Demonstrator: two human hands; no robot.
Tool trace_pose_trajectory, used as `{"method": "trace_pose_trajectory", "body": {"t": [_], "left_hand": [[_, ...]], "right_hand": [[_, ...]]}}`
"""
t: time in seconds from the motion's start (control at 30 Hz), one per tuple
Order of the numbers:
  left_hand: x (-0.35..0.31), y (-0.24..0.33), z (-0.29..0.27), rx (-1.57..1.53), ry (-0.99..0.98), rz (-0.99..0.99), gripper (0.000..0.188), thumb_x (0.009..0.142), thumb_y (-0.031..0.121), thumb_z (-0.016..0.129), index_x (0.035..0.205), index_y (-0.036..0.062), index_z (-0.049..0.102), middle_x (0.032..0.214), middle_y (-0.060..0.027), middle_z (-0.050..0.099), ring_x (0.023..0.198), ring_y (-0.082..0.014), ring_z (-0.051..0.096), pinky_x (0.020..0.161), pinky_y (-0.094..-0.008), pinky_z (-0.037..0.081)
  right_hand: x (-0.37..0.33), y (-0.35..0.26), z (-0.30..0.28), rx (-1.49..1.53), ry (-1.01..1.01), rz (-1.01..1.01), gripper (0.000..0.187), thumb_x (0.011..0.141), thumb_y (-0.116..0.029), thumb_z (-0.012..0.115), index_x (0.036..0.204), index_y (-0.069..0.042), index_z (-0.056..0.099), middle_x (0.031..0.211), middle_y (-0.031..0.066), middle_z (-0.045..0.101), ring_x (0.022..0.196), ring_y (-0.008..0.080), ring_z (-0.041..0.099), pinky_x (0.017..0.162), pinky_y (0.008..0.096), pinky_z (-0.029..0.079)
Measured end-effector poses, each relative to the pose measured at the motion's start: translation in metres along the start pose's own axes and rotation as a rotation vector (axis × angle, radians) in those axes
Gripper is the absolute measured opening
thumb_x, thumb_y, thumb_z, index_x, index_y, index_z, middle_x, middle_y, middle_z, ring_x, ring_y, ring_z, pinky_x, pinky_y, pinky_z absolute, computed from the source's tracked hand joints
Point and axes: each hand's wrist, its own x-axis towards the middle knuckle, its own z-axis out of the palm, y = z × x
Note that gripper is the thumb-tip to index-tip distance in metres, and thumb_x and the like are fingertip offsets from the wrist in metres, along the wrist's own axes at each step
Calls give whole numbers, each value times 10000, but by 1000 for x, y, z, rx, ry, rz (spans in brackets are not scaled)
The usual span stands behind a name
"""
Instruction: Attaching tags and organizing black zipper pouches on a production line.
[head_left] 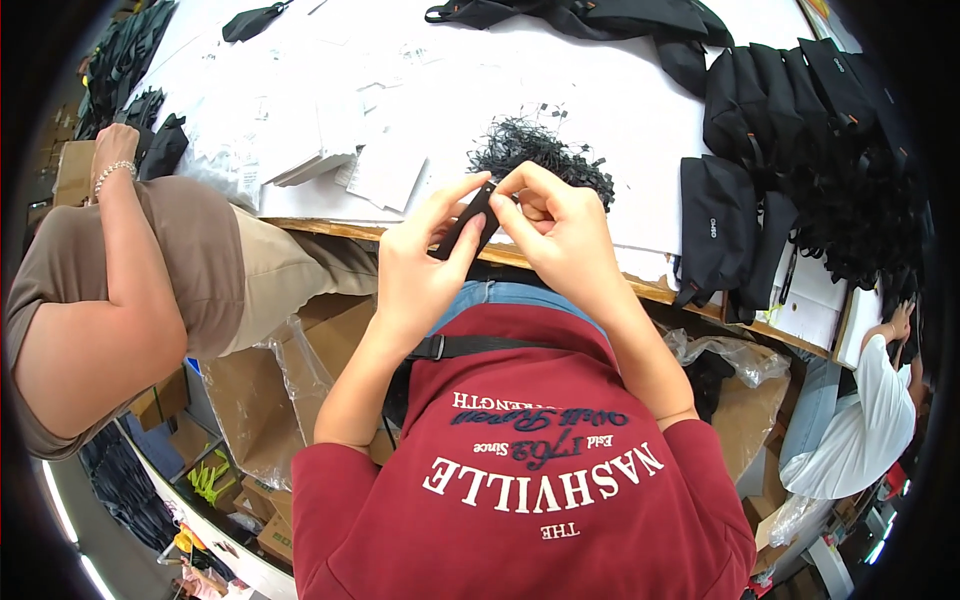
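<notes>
Above the near edge of the white table, my left hand (422, 250) is closed around a short, narrow black fabric piece (466, 226), thumb along one side and fingers on the other. My right hand (562, 220) pinches at the upper end of that same piece, its thumb and index finger pressed together. Whether a smaller part sits between those fingertips is too small to tell. Just beyond both hands lies a tangled heap of small black cord loops (525, 148) with little tabs, partly hidden by my right hand.
Black pouches (715, 225) are stacked at the right beside a mass of black straps (850, 200). White paper sheets (390, 165) and clear plastic bags (225, 150) cover the left. A person (130, 270) stands close on my left, another (855, 420) at far right. Cardboard boxes (245, 410) stand below.
</notes>
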Motion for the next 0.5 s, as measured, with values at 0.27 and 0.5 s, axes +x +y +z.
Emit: {"method": "trace_pose_trajectory", "body": {"t": [0.27,0.5], "left_hand": [[0,-6,5,397,29,318,358,828,-7,621,1176,78,611,883,-99,678,730,-148,665,644,-273,522],[10,1,-4,-325,-243,-256,229,935,11,522,1159,-19,558,899,-42,640,815,-62,596,727,-194,474]], "right_hand": [[1,2,-8,-88,-21,44,120,861,-96,634,899,5,580,515,-24,433,476,30,318,441,229,252],[-1,27,-17,566,-218,357,141,922,-151,601,929,-19,555,602,16,567,520,64,537,475,207,445]]}}
